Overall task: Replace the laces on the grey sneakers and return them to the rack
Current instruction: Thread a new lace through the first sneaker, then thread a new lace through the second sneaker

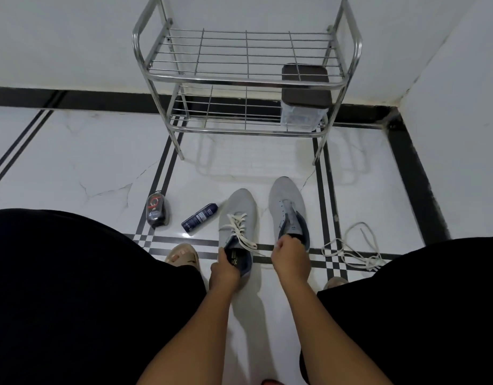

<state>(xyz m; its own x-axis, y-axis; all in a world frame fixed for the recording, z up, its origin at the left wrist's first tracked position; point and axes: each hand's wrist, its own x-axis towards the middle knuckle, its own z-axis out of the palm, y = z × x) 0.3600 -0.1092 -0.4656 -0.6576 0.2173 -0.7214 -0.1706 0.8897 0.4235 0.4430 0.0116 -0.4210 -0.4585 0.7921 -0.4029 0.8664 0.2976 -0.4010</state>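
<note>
Two grey sneakers stand side by side on the white floor, toes pointing at the rack. The left sneaker (238,209) carries a white lace (238,227) through its eyelets, with loose ends trailing over its opening. My left hand (223,269) grips its heel collar. The right sneaker (287,201) has bare eyelets and no lace. My right hand (291,255) holds its heel collar with curled fingers. A loose white lace (353,250) lies tangled on the floor to the right.
A metal two-shelf rack (248,79) stands against the wall ahead, with a dark-lidded clear box (305,104) on its lower shelf. A shoe-polish applicator (156,212) and a dark spray can (199,218) lie at left. My sandalled feet (184,255) and black-clad knees flank the sneakers.
</note>
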